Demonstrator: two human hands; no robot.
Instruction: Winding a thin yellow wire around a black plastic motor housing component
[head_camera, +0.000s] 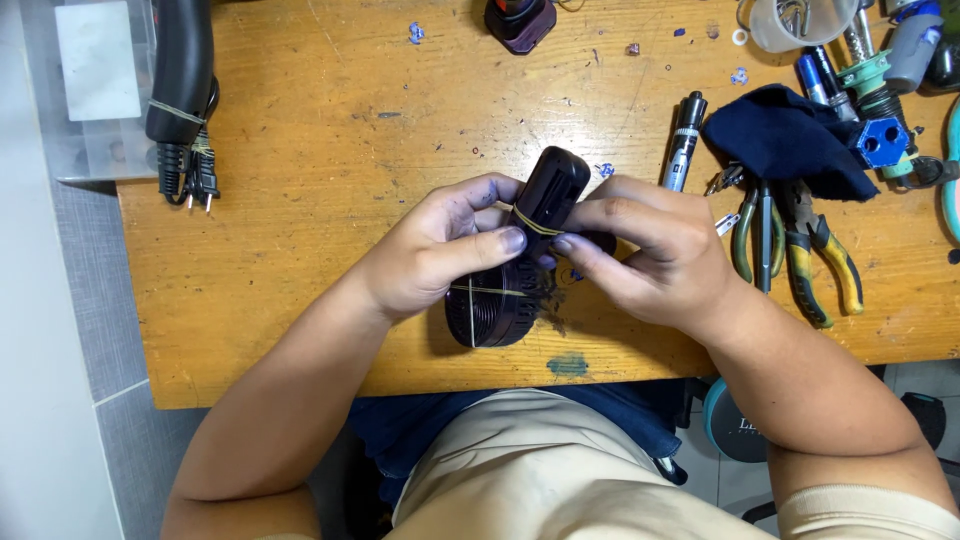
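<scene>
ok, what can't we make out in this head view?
- Middle of the dark device: covered by the left hand and right hand.
- Right fingertips: tucked behind the device.
- Clear cup and tools at top right: cut by the frame edge.
- Pliers jaws: under the dark blue cloth.

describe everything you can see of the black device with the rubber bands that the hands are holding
The black device looks like hard dark plastic: a slim handle end pointing away and a rounder ribbed end nearest the person. Thin yellowish rubber bands wrap its middle and lower body. It lies tilted just above the wooden table, gripped by the left hand and the right hand.
</scene>
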